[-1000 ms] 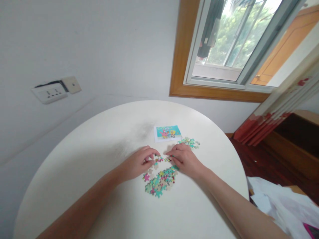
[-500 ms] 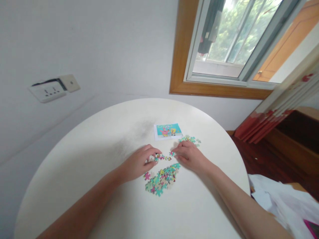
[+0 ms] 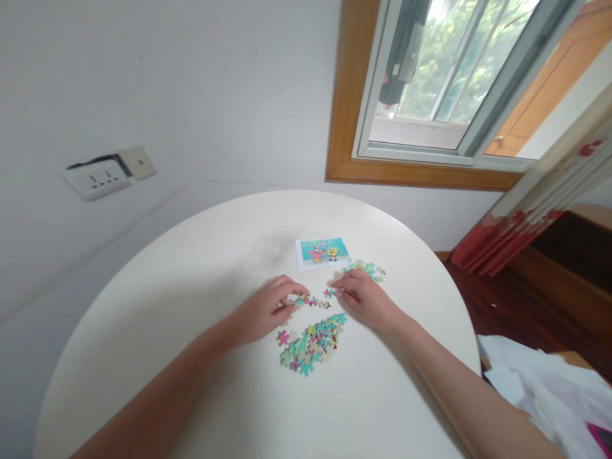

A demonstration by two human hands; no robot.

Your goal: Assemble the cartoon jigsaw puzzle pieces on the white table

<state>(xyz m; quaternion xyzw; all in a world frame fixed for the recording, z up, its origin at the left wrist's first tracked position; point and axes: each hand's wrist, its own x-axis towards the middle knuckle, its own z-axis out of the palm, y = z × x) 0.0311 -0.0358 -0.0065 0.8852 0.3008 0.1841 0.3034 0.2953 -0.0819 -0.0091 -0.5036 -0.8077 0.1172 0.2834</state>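
Note:
A short row of joined jigsaw pieces [image 3: 316, 302] lies on the white round table. At its left end, my left hand [image 3: 268, 310] has thumb and fingers closed around the pieces. Just beyond the row's right end is a pink and teal jigsaw piece [image 3: 328, 293], with the fingertips of my right hand [image 3: 363, 296] pinched at its right edge. Close in front of both hands spreads a pile of loose jigsaw pieces [image 3: 310, 344], mostly teal, with some pink, yellow and beige. My fingers partly hide the row's left end.
A picture card [image 3: 323, 252] with two cartoon figures lies behind the hands. More loose pieces [image 3: 370, 270] are scattered behind my right hand. The table [image 3: 157, 306] meets a wall with a socket [image 3: 98, 178]; a window stands at the back right. White bags [image 3: 540, 376] lie at right.
My left fingers have shifted slightly and drawn closer together at the row's left end. My right fingertips have moved a little at the pink and teal piece, which shifted slightly left.

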